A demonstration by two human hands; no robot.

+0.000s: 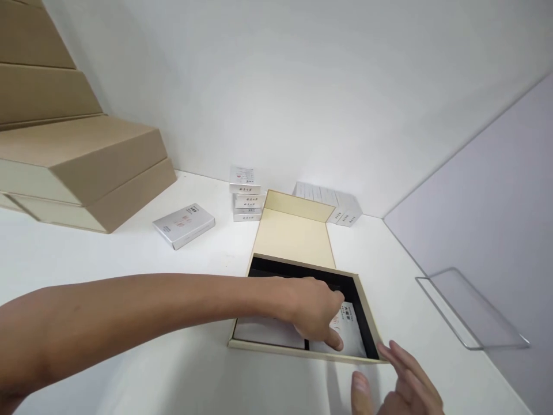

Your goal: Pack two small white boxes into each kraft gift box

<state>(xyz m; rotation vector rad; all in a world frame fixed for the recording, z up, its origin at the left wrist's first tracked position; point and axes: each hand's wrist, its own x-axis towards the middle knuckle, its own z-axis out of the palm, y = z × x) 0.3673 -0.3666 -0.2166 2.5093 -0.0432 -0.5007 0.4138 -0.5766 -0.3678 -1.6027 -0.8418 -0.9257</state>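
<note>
My left hand [317, 308] reaches across from the left into the cream gift box [298, 354], which lies with its lid folded back. Its thumb and index finger are apart over a small white printed carton [352, 328] in the right compartment; the other fingers are mostly hidden. Another white carton [270, 332] lies in the left compartment, partly under my wrist. At the front right corner of the gift box, my right hand [406, 380] is open, its fingertips at the rim and its thumb spread away. Black lining shows inside the box.
Large tan boxes [86, 167] are stacked at the left. A single silver-white carton [185, 223] lies nearby. Behind the raised lid [298, 230] stand a short carton stack [246, 199] and a carton row [348, 207]. A wire frame [453, 317] is at the right wall.
</note>
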